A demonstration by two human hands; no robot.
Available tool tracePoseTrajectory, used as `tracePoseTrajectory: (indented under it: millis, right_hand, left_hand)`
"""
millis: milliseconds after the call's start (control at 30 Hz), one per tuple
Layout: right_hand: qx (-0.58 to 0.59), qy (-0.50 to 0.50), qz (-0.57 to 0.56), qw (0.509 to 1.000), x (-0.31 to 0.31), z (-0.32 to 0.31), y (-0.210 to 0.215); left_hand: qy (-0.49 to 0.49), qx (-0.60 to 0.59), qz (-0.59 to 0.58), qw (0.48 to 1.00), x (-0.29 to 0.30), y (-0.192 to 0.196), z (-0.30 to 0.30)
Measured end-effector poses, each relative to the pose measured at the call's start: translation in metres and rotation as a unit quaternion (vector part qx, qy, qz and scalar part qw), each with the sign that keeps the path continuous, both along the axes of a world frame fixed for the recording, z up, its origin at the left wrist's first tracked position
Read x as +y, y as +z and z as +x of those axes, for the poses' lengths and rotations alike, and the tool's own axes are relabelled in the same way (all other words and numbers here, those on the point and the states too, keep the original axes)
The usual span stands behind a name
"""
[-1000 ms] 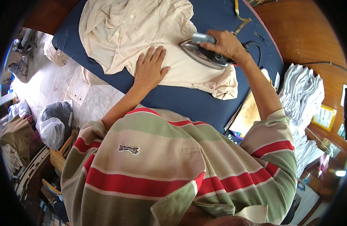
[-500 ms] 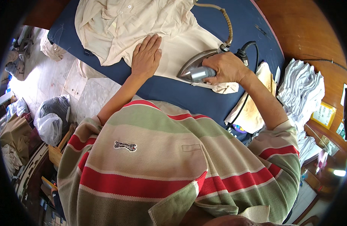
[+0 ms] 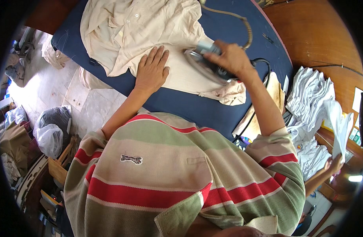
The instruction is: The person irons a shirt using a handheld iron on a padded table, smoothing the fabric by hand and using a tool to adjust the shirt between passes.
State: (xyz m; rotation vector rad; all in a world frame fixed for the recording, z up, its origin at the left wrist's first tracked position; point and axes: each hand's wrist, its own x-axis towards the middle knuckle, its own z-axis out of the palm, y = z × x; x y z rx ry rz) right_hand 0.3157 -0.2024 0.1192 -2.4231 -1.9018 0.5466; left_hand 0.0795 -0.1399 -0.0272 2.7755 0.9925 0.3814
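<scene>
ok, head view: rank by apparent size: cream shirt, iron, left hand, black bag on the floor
1. cream shirt, largest by far.
2. black bag.
3. and 4. left hand and iron: look about alike, and the right hand covers part of the iron, so no ranking. The bag lies farther from the camera, so its true size is unsure.

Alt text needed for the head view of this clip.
Seen from above, a person's right hand grips a metal clothes iron on a cream button shirt spread over a dark blue padded board. The left hand lies flat on the shirt.
</scene>
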Motion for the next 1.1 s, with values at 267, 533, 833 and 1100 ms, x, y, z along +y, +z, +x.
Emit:
tracePoseTrajectory:
  millis: [267, 533, 833, 1100]
  right_hand:
    - [-0.016, 0.006, 0.049, 0.999, 0.010, 0.053, -0.013]
    - [-0.005, 0.108, -0.019, 0.994, 0.017, 0.077, -0.002]
    - [0.002, 0.070, 0.044, 0.997, 0.003, 0.061, -0.009]
    - [0.029, 0.218, -0.003, 0.975, 0.036, -0.009, -0.007]
  left_hand:
    - [0.009, 0.021, -0.003, 1.000, -0.001, 0.002, 0.002]
    - [0.011, 0.037, -0.029, 0.999, 0.001, 0.002, -0.001]
    - [0.008, 0.023, -0.014, 1.000, 0.001, 0.000, 0.000]
    - [0.015, 0.074, -0.007, 0.997, 0.007, 0.008, -0.040]
